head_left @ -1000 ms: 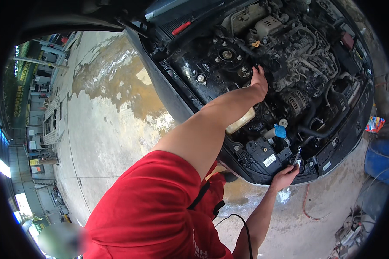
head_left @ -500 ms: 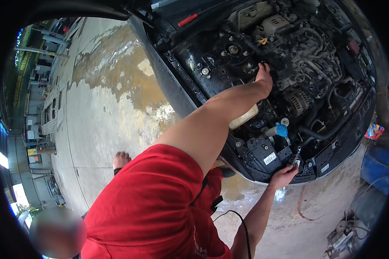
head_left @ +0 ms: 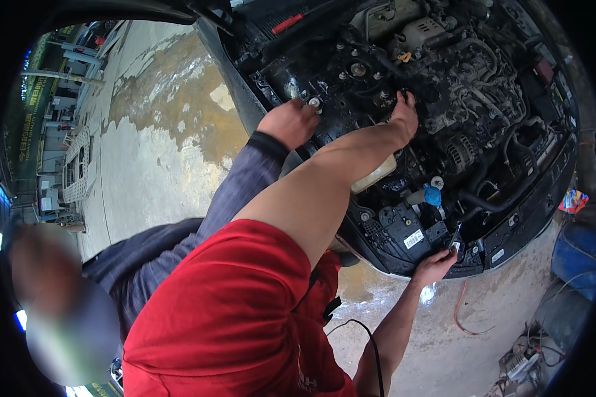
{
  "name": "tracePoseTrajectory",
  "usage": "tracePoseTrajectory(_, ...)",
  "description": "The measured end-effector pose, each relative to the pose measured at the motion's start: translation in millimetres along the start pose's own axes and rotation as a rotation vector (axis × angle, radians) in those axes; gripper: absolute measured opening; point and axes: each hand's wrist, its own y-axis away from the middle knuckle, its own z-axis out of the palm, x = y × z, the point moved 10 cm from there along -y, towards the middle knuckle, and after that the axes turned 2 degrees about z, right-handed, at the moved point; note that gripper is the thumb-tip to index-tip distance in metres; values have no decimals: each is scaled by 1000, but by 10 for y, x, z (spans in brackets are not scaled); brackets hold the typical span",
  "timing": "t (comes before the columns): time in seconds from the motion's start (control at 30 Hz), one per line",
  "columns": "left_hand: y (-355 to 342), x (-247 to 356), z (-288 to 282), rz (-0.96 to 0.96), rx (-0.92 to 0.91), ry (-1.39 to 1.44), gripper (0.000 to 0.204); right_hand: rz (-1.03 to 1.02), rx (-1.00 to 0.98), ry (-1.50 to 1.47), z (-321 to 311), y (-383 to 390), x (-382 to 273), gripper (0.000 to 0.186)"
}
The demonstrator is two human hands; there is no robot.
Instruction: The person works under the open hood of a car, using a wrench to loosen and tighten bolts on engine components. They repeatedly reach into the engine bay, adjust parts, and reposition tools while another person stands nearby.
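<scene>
- Gripping the small shiny-headed tool (head_left: 457, 235), the right hand (head_left: 435, 266) has its fingers wrapped about the lower end; a snug but relaxed hold should guard against dropping it into the gaps.
- The tool stands over the engine bay's front edge (head_left: 524, 231), beside the black box (head_left: 396, 231). Whether its head touches anything, I cannot tell, so sight along it before putting force on.
- The left hand (head_left: 404, 110) reaches in beside the engine (head_left: 473, 99), fingers slightly apart and partly curled. Their tips meet dark parts, and I cannot tell whether they grasp anything; feeling for a firm seat there matters more than pressing hard.
- That arm stretches over the pale tank (head_left: 375, 175); weight is best carried by the feet, not leaned on plastic.
- A co-worker's hand (head_left: 291, 124) is near a round metal fitting (head_left: 315, 102), its dark sleeve (head_left: 242, 175) close by the left arm. A word before swinging the elbow would be wise.
- Mind the black cable (head_left: 379, 357) by the right forearm.
</scene>
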Motion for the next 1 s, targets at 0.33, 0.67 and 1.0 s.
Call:
tracePoseTrajectory(0.33, 59, 40, -27, 0, -105, 16, 62, -9, -6, 21, -3, 0, -4, 36)
tracePoseTrajectory(0.67, -2, 6, -62, -20, -31, 16, 45, 4, 5, 6, -31, 5, -48, 34)
tracePoseTrajectory(1.0, -31, 93, 33, -15, -45, -39, 61, -92, 31, -6, -29, 28, 19, 35)
